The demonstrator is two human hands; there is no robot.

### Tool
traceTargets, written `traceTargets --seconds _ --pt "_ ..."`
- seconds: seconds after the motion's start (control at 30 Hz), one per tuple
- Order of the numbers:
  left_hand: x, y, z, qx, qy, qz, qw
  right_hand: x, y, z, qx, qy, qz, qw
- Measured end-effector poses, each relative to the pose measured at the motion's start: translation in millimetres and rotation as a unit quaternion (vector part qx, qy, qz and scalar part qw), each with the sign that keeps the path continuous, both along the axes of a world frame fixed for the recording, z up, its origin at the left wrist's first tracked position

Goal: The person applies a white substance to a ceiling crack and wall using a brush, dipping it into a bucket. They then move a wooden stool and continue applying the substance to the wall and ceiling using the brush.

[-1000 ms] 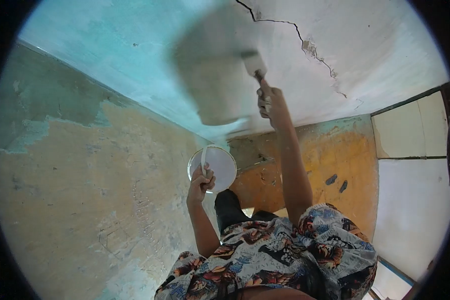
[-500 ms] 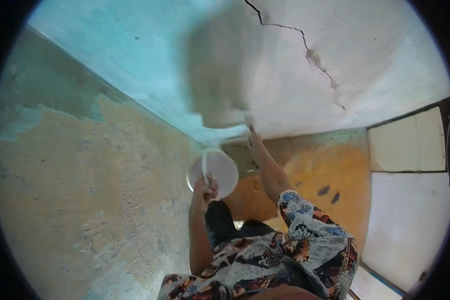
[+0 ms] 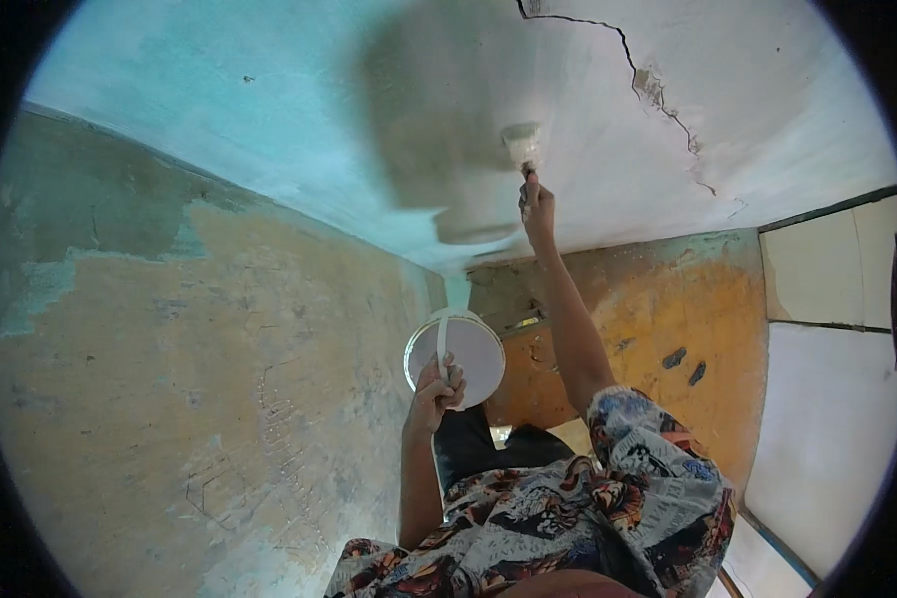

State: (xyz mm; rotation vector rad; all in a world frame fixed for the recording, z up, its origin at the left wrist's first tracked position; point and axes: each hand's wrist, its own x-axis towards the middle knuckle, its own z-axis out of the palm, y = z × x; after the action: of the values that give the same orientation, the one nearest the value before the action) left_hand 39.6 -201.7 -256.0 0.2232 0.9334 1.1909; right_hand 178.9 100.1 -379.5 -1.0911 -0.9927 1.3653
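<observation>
My left hand (image 3: 439, 391) is closed round the handle of a round white bucket (image 3: 409, 351), which hangs below the wall with pale, whitish contents showing inside. My right hand (image 3: 536, 207) is raised with its fingers wrapped round the handle of a wide paintbrush (image 3: 523, 146). The brush's pale bristles lie against the painted wall (image 3: 608, 179), above and to the right of the bucket. A dark shadow of the arm and head falls on the wall beside the brush.
A jagged crack (image 3: 630, 60) with a chipped patch runs down the painted wall. On the left stands a worn beige wall (image 3: 140, 349) with peeling green paint. An orange surface (image 3: 658, 329) lies beyond my right arm, and pale door-like panels (image 3: 817, 419) stand at the right.
My right hand has moved the brush up and slightly right along the wall. The bucket and left hand have shifted right and a little lower in view.
</observation>
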Motion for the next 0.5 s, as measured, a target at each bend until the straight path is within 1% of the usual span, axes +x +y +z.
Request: traceTargets --seconds 0.07,0.1,0.13,0.17,0.2,0.23,0.27,0.3,0.33,0.37,0.47,0.5 --pt "-4 2 -2 -0.004 0.002 0.001 1.0 -12 9 -52 0.012 -0.022 -0.025 0.999" --pt "-6 -1 -2 -0.01 0.003 0.008 1.0 -14 0 -65 -0.025 0.057 -0.029 0.998" --pt "-8 -5 0 -0.007 0.002 0.016 1.0 -11 -9 -102 0.069 -0.123 -0.036 0.989" --pt "-10 -5 3 -0.001 0.0 0.021 1.0 -2 -15 -154 0.165 -0.298 -0.043 0.939" --pt "-12 -7 5 0.005 -0.002 0.026 1.0 8 -23 -202 0.255 -0.461 -0.05 0.849" --pt "-14 -8 7 0.011 -0.003 0.027 1.0 19 -34 -239 0.066 -0.366 -0.051 0.927" --pt "-14 -10 8 0.014 0.0 0.029 0.999 23 -46 -243 -0.054 -0.301 -0.034 0.951" --pt "-16 -11 9 0.017 0.004 0.03 0.999 25 -58 -230 -0.175 -0.238 -0.03 0.955" --pt "-18 -14 12 0.019 0.008 0.03 0.999 34 -69 -215 -0.226 -0.223 -0.013 0.948" --pt "-18 -14 16 0.021 0.023 0.024 0.999 42 -81 -180 -0.275 -0.208 0.006 0.939" --pt "-8 -11 22 0.032 0.061 0.006 0.998 48 -129 -59 -0.27 -0.067 0.037 0.96" --pt "-5 -9 22 0.037 0.072 -0.005 0.997 51 -146 -33 -0.269 -0.057 0.053 0.96"
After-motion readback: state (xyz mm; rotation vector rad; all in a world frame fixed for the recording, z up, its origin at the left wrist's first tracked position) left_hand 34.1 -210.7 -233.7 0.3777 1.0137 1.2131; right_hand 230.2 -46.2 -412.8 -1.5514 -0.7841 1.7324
